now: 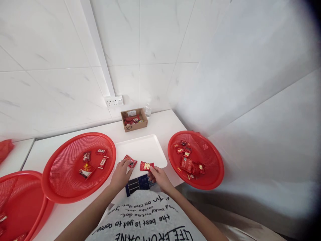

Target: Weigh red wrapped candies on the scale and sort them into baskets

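Observation:
My right hand (160,177) pinches a red packet with gold print (146,166) by its right end, above the near part of a white tray (150,144). Close by on the left, the fingers of my left hand (121,174) are closed on another red snack packet (132,161), also over the tray. Its lower left part is hidden by those fingers. Below the tray's front edge shows a blue panel with dark windows (137,184), like the front of a weighing scale; my right hand covers part of it.
Red plastic baskets with small packets stand to the right (213,170) and left (62,164); another basket (22,197) is at the lower left. An open cardboard box (136,126) of packets and a clear plastic bottle (147,109) stand near the tiled wall.

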Demonstrator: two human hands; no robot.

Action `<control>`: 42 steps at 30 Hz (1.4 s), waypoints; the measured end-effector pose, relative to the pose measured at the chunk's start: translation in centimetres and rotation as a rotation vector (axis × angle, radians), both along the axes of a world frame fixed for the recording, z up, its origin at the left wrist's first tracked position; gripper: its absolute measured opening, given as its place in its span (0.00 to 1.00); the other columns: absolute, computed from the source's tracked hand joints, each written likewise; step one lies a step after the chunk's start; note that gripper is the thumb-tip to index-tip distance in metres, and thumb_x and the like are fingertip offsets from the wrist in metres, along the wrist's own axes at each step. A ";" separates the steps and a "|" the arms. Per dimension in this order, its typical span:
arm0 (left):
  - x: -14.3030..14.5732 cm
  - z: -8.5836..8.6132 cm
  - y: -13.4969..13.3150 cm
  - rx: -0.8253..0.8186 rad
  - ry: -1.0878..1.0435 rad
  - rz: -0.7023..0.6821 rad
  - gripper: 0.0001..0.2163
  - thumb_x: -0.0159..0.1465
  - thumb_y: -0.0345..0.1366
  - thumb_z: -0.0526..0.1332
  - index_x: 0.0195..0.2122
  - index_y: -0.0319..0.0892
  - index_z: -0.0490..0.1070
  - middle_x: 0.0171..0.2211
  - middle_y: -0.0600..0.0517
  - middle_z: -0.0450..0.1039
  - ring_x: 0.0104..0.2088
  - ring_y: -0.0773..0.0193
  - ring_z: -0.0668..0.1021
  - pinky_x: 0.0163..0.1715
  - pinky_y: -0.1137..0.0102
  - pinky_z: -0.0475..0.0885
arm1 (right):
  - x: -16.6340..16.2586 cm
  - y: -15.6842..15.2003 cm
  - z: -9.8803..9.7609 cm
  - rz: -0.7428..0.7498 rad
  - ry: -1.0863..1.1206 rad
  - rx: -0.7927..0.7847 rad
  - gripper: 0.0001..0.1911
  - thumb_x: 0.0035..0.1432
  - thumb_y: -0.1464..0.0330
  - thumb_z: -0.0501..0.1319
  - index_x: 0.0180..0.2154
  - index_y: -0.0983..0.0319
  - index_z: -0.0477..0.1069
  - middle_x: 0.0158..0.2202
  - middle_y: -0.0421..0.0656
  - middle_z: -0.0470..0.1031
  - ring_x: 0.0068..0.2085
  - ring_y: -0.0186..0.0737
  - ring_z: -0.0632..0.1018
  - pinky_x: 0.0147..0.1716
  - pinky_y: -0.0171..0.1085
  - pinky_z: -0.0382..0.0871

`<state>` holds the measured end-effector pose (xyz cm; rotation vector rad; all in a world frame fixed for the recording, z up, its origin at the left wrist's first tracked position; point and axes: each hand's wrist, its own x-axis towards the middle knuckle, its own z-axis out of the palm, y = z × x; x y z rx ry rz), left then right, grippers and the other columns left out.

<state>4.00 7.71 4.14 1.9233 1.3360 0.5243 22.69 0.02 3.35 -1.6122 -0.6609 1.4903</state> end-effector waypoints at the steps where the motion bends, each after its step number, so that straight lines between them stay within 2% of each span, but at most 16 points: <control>1: -0.2 -0.2 0.1 0.010 0.043 -0.024 0.11 0.57 0.38 0.58 0.40 0.45 0.71 0.45 0.45 0.69 0.48 0.51 0.70 0.50 0.58 0.62 | 0.0 0.0 0.0 -0.001 0.003 -0.005 0.24 0.46 0.45 0.56 0.27 0.61 0.65 0.24 0.39 0.70 0.22 0.32 0.69 0.22 0.32 0.59; 7: 0.4 -1.3 0.1 -0.034 0.135 -0.118 0.16 0.58 0.35 0.56 0.48 0.42 0.69 0.55 0.42 0.62 0.55 0.51 0.66 0.54 0.58 0.61 | -0.1 -0.1 0.1 0.008 0.021 -0.007 0.25 0.46 0.45 0.57 0.28 0.62 0.66 0.25 0.39 0.70 0.23 0.32 0.69 0.22 0.31 0.59; 10: 1.6 -0.6 0.0 -0.074 0.006 -0.114 0.15 0.59 0.37 0.55 0.47 0.41 0.69 0.55 0.42 0.63 0.56 0.53 0.65 0.55 0.60 0.59 | -0.1 0.0 0.3 0.013 0.019 0.009 0.25 0.45 0.45 0.57 0.29 0.62 0.66 0.25 0.39 0.70 0.23 0.32 0.69 0.22 0.32 0.58; 12: 2.4 0.6 -0.2 -0.105 -0.110 -0.081 0.14 0.61 0.40 0.53 0.44 0.42 0.70 0.51 0.44 0.68 0.54 0.54 0.67 0.55 0.61 0.59 | 0.0 0.0 0.5 0.037 0.004 0.037 0.25 0.45 0.45 0.57 0.29 0.62 0.66 0.25 0.39 0.70 0.23 0.32 0.68 0.22 0.32 0.58; 14: 3.1 1.8 -0.7 -0.230 -0.231 -0.041 0.16 0.62 0.45 0.50 0.41 0.42 0.71 0.43 0.46 0.72 0.48 0.55 0.71 0.51 0.62 0.63 | 0.0 -0.1 0.7 0.082 -0.022 0.074 0.25 0.45 0.46 0.57 0.29 0.62 0.67 0.25 0.39 0.69 0.23 0.32 0.68 0.23 0.32 0.59; 16: 3.5 2.8 -1.3 -0.460 -0.361 0.002 0.20 0.62 0.50 0.47 0.40 0.41 0.70 0.37 0.47 0.74 0.40 0.57 0.74 0.42 0.63 0.69 | 0.0 -0.2 0.9 0.140 -0.064 0.115 0.23 0.46 0.47 0.57 0.27 0.62 0.67 0.24 0.39 0.69 0.24 0.33 0.68 0.24 0.33 0.59; 19: 3.8 3.3 -2.3 -0.749 -0.511 0.060 0.20 0.58 0.53 0.54 0.37 0.40 0.70 0.32 0.51 0.73 0.31 0.62 0.74 0.33 0.67 0.71 | 0.0 -0.5 1.5 0.232 -0.162 0.196 0.21 0.51 0.50 0.55 0.25 0.62 0.67 0.22 0.38 0.68 0.24 0.33 0.67 0.26 0.33 0.59; 22: 3.7 3.1 -2.7 -0.854 -0.579 0.114 0.17 0.53 0.49 0.63 0.33 0.40 0.69 0.29 0.53 0.72 0.26 0.67 0.73 0.30 0.71 0.70 | 0.9 -0.6 2.2 0.318 -0.263 0.256 0.19 0.54 0.54 0.54 0.25 0.63 0.69 0.22 0.38 0.69 0.26 0.34 0.68 0.28 0.33 0.60; 25: 3.2 2.8 -2.8 -0.916 -0.625 0.197 0.17 0.51 0.47 0.65 0.33 0.39 0.69 0.29 0.53 0.73 0.26 0.68 0.73 0.30 0.71 0.70 | 4.3 -0.3 2.4 0.197 -0.319 0.240 0.18 0.54 0.54 0.54 0.31 0.62 0.71 0.29 0.41 0.73 0.31 0.37 0.72 0.32 0.35 0.64; 27: 2.7 2.7 -2.8 -0.939 -0.640 0.243 0.17 0.50 0.47 0.65 0.33 0.39 0.69 0.29 0.53 0.73 0.27 0.68 0.74 0.30 0.71 0.70 | 7.9 -0.1 1.9 -0.008 -0.410 0.166 0.21 0.55 0.54 0.52 0.38 0.63 0.71 0.35 0.45 0.75 0.35 0.41 0.74 0.34 0.37 0.66; 29: 2.3 2.4 -2.8 -0.947 -0.648 0.284 0.16 0.51 0.47 0.66 0.32 0.40 0.69 0.28 0.53 0.73 0.27 0.68 0.75 0.30 0.72 0.70 | 12.0 -0.2 0.7 -0.131 -0.596 0.072 0.21 0.57 0.56 0.50 0.44 0.63 0.68 0.42 0.49 0.74 0.42 0.43 0.74 0.39 0.39 0.66; 32: 1.9 2.0 -2.9 -0.954 -0.647 0.345 0.15 0.51 0.46 0.65 0.32 0.40 0.68 0.27 0.54 0.72 0.26 0.68 0.75 0.29 0.73 0.70 | 17.0 -1.0 -1.8 0.015 -0.973 -0.136 0.22 0.58 0.62 0.50 0.52 0.64 0.63 0.53 0.51 0.67 0.53 0.46 0.68 0.49 0.39 0.60; 34: 1.8 1.7 -3.0 -0.963 -0.636 0.373 0.14 0.52 0.45 0.65 0.31 0.40 0.68 0.26 0.55 0.72 0.25 0.69 0.75 0.29 0.73 0.70 | 18.8 -1.7 -3.5 0.070 -1.027 -0.179 0.24 0.56 0.65 0.54 0.53 0.67 0.63 0.58 0.56 0.61 0.58 0.51 0.61 0.53 0.42 0.55; 37: 1.8 1.5 -3.2 -0.978 -0.613 0.388 0.12 0.53 0.44 0.64 0.32 0.40 0.68 0.27 0.54 0.72 0.26 0.69 0.75 0.29 0.74 0.70 | 19.6 -2.5 -5.3 0.146 -1.016 -0.201 0.21 0.53 0.64 0.57 0.48 0.66 0.68 0.56 0.55 0.64 0.57 0.52 0.63 0.52 0.41 0.56; 40: 1.9 1.3 -3.3 -0.990 -0.614 0.389 0.12 0.53 0.43 0.64 0.32 0.41 0.68 0.28 0.54 0.73 0.27 0.69 0.75 0.29 0.74 0.70 | 19.7 -2.7 -6.3 0.214 -0.991 -0.217 0.15 0.55 0.61 0.55 0.38 0.64 0.72 0.43 0.51 0.75 0.47 0.47 0.73 0.44 0.37 0.62; 42: 1.8 1.3 -3.3 -0.991 -0.625 0.400 0.12 0.53 0.43 0.65 0.31 0.41 0.68 0.28 0.55 0.73 0.26 0.69 0.75 0.29 0.74 0.70 | 20.0 -2.5 -6.7 0.221 -0.993 -0.241 0.16 0.57 0.60 0.52 0.37 0.63 0.72 0.37 0.50 0.76 0.40 0.45 0.75 0.39 0.37 0.63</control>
